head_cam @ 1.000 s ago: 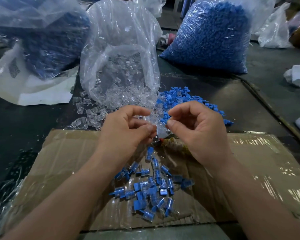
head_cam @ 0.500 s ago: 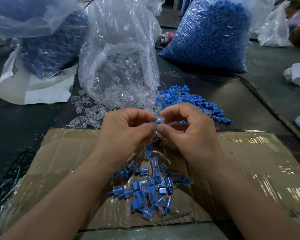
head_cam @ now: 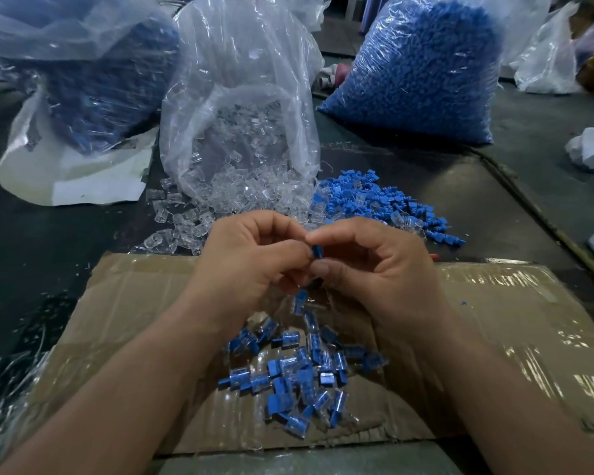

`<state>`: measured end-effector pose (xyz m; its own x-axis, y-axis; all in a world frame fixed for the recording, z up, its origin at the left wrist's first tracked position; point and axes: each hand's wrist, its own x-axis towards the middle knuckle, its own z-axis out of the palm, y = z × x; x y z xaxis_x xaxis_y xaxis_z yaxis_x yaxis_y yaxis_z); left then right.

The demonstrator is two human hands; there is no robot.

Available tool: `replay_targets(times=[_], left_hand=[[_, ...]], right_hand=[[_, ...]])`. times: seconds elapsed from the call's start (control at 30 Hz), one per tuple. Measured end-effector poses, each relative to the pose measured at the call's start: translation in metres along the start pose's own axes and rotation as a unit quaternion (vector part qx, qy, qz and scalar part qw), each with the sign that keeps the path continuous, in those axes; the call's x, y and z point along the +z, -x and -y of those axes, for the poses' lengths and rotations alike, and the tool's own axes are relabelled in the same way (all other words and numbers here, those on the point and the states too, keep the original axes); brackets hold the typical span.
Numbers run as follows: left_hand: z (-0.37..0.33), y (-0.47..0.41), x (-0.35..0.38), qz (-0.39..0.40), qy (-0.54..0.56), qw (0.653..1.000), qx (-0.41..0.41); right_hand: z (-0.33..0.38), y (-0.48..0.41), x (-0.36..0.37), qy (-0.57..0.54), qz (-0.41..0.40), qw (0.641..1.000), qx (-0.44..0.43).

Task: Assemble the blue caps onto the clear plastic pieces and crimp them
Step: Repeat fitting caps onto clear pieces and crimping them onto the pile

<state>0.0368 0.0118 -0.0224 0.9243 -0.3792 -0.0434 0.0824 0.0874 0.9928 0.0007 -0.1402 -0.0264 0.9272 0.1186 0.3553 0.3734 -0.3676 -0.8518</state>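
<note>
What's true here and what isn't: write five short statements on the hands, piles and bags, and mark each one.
1. The left hand and right hand pinch a blue cap between their fingertips. True.
2. The assembled pieces lie inside a bag. False: they lie loose on the cardboard sheet, below the hands.
3. The clear bag lies open, with clear plastic pieces spilled out in front of it. True.
4. The loose blue caps lie left of the clear bag. False: they lie to its right.
5. The tall bag at back right is filled with blue parts. True.
</note>
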Motion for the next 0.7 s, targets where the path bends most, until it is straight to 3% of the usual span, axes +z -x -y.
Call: replay_targets(times=[0.4,0.7], left_hand=[[0.0003,-0.0017,-0.0040,0.055,0.064,0.996,-0.020],[0.0014,-0.0022,-0.0036,0.050,0.066,0.996,-0.019]], right_hand=[[-0.0019,0.0011,-0.0029,-0.008,-0.044,0.999,-0.022],[-0.0044,0.0002,-0.0020,0.010,-0.050,0.997,-0.059]])
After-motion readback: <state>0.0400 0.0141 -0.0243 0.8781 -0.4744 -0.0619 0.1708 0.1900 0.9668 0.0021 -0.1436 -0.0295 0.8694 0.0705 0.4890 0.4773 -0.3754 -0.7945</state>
